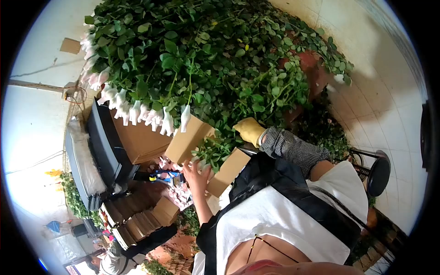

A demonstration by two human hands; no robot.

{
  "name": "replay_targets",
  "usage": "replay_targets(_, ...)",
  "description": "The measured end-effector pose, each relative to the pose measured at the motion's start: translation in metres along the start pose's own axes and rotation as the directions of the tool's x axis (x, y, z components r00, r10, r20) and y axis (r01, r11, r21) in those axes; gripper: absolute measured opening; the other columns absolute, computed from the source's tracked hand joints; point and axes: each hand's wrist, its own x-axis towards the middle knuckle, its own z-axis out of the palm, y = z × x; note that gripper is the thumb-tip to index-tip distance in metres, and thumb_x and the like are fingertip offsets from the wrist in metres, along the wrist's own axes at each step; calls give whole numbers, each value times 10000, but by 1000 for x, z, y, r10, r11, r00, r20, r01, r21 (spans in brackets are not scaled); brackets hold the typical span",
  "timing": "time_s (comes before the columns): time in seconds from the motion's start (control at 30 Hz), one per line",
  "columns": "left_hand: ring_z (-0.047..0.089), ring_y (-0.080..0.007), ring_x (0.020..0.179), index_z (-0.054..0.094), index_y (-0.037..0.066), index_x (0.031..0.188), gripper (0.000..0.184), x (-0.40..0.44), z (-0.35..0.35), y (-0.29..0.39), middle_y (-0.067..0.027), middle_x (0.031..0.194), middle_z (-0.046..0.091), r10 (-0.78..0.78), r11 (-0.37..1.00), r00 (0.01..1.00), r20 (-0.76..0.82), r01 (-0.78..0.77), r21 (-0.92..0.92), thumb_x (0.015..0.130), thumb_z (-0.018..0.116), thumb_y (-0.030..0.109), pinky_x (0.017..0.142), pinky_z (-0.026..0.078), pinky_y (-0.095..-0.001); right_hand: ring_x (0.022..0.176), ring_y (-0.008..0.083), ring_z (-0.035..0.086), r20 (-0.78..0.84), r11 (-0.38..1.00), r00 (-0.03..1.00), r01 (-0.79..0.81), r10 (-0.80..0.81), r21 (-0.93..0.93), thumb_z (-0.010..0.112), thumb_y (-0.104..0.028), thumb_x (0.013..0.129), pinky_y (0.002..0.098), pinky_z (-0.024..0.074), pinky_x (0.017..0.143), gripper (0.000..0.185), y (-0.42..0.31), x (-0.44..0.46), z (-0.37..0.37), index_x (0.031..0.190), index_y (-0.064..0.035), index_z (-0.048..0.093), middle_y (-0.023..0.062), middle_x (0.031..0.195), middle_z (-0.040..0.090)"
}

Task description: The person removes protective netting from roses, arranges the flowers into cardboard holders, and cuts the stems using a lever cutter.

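My left hand is bare, its fingers spread at the edge of a bunch of leafy rose stems. Pieces of brown cardboard flank the bunch. My right hand wears a yellow glove and is closed at the other end of those leaves, seemingly round the stems; its fingertips are hidden. A big heap of cut roses lies in front of me, many blooms sleeved in white netting. Left of my bare hand sits a blue and black tool, its kind unclear.
Pink and white scraps lie around the tool. Stacked flat cardboard and a dark bin-like box stand on the left. A black round stool is at the right. Another person is at the lower left.
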Motion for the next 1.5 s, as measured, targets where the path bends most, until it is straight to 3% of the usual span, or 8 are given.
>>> replay_targets(0.23, 455, -404, 1307, 652, 77, 1212, 574, 5, 14, -3, -182, 1484, 418, -82, 987, 995, -57, 73, -143, 702, 872, 219, 1047, 411, -507, 1209, 301, 609, -389, 792, 921, 243, -7, 560, 663, -251, 937, 400, 496, 1013, 468, 45, 16, -104, 1364, -102, 544, 140, 1314, 631)
replay_targets(0.47, 546, -345, 1236, 661, 47, 1224, 587, 2, 18, -6, -177, 1493, 440, -32, 992, 990, -140, 13, -129, 706, 896, 194, 856, 565, -382, 1200, 300, 565, -966, 975, 198, -113, -168, -192, 698, -169, 866, 421, 415, 1076, 484, 46, 97, -215, 1324, -140, 543, 84, 1222, 656)
replay_targets(0.7, 556, -341, 1225, 663, 56, 1221, 559, 4, 13, 1, -179, 1494, 446, -37, 997, 991, -129, 28, -73, 726, 878, 203, 889, 546, -386, 1160, 226, 594, -685, 955, 671, 135, -284, -264, 566, -123, 968, 406, 443, 1058, 153, 45, 125, -224, 1105, -96, 628, 88, 1266, 623)
replay_targets(0.83, 549, -379, 1235, 674, 54, 1180, 545, 4, 14, 1, -201, 1465, 473, -67, 991, 987, -145, 50, -120, 704, 886, 217, 960, 504, -431, 1253, 229, 539, -700, 799, 714, 404, 29, 446, 567, -70, 986, 385, 436, 1096, 371, 68, 138, -187, 1338, 1, 476, 121, 1394, 535)
replay_targets(0.93, 523, -418, 1268, 683, 50, 1142, 529, 6, 10, 6, -222, 1447, 489, -91, 984, 986, -141, 67, -167, 688, 891, 229, 1027, 458, -477, 1125, 251, 602, -650, 984, 740, 113, -175, -136, 601, -90, 956, 385, 473, 1034, 249, 67, 120, -213, 1202, -51, 603, 94, 1197, 630)
replay_targets(1.13, 591, -341, 1161, 672, 48, 1202, 536, 2, 14, -1, -171, 1476, 460, -24, 996, 987, -161, 9, -94, 721, 878, 168, 842, 578, -387, 613, 192, 624, -839, 568, 271, 822, -472, -54, 658, -109, 837, 326, 523, 659, 143, 5, 67, -200, 922, -192, 737, 58, 641, 620)
replay_targets(1.23, 595, -350, 1147, 670, 59, 1210, 538, 2, 5, 15, -170, 1476, 461, -175, 953, 981, -82, 148, -265, 725, 877, 168, 847, 572, -400, 572, 247, 586, -755, 694, 142, 528, -640, -489, 627, -96, 849, 375, 515, 642, 88, -43, -11, -197, 866, -168, 674, 58, 592, 567)
replay_targets(1.5, 524, -411, 1238, 674, 52, 1188, 567, 2, 8, 10, -203, 1419, 514, -96, 979, 980, -176, 62, -192, 695, 883, 238, 1015, 453, -471, 809, 222, 679, -517, 891, 728, 337, -451, -304, 618, -140, 935, 387, 484, 1028, 139, 9, -36, -186, 1007, -194, 724, 29, 784, 696)
